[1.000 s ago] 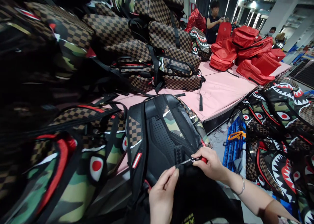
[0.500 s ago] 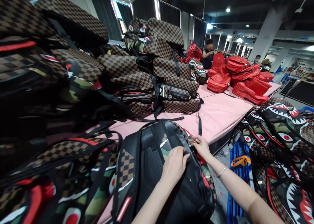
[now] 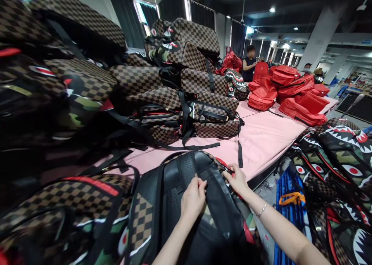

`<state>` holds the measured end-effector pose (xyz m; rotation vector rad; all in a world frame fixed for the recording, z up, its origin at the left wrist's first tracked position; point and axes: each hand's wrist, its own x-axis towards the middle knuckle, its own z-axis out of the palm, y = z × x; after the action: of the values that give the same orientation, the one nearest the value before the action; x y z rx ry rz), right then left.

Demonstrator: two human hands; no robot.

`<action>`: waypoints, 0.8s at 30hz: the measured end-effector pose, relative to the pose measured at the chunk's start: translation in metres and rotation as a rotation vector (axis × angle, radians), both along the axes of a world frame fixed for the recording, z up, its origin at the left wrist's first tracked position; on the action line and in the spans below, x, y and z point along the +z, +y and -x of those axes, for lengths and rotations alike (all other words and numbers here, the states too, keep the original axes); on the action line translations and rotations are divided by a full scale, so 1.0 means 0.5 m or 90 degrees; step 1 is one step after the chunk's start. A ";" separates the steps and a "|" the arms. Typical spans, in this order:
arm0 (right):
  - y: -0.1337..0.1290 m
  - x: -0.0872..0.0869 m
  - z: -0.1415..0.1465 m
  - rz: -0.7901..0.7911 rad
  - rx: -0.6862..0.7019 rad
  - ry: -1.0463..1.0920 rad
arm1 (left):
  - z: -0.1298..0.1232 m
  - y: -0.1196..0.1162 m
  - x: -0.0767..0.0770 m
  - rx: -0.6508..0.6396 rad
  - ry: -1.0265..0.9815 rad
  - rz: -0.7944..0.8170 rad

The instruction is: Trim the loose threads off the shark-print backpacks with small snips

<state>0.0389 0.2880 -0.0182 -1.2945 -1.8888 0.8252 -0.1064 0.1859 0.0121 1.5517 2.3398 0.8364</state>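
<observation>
The black padded backpack with brown checkered panels (image 3: 174, 203) lies beneath both hands; the left hand (image 3: 193, 197) is nearly closed, fingertips pinched together, its hold unclear; the right hand (image 3: 236, 179) curls partly closed at its edge, grip unclear.

Dim hall, small bright ceiling lights, deep shadow at left, edges stretched and soft.

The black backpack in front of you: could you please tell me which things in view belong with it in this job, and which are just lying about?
In the job:
black backpack
left hand, over its back panel
right hand, at its edge

Apparently just lying about:
red bags
stacked checkered bags
orange strap
</observation>
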 end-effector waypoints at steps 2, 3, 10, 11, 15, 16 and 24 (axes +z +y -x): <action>-0.002 0.007 -0.010 -0.048 0.026 -0.023 | 0.004 0.005 0.001 0.006 -0.024 -0.001; -0.003 0.010 -0.014 -0.084 0.045 -0.036 | 0.006 0.007 0.002 0.002 -0.033 0.000; -0.005 0.025 -0.038 -0.348 0.180 -0.222 | 0.017 0.025 0.026 -0.083 -0.068 0.071; -0.004 0.026 -0.039 -0.365 0.192 -0.243 | 0.017 0.028 0.029 -0.082 -0.073 0.071; 0.000 0.027 -0.038 -0.390 0.225 -0.270 | 0.013 0.032 0.031 -0.047 -0.094 0.052; 0.002 0.028 -0.037 -0.392 0.232 -0.271 | 0.011 0.031 0.030 -0.039 -0.098 0.047; 0.013 0.033 -0.025 -0.409 0.254 -0.280 | 0.007 0.027 0.023 -0.042 -0.108 0.008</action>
<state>0.0517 0.2945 -0.0016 -0.7385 -2.5245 0.0610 -0.1099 0.1995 0.0234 1.4821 2.1596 0.8976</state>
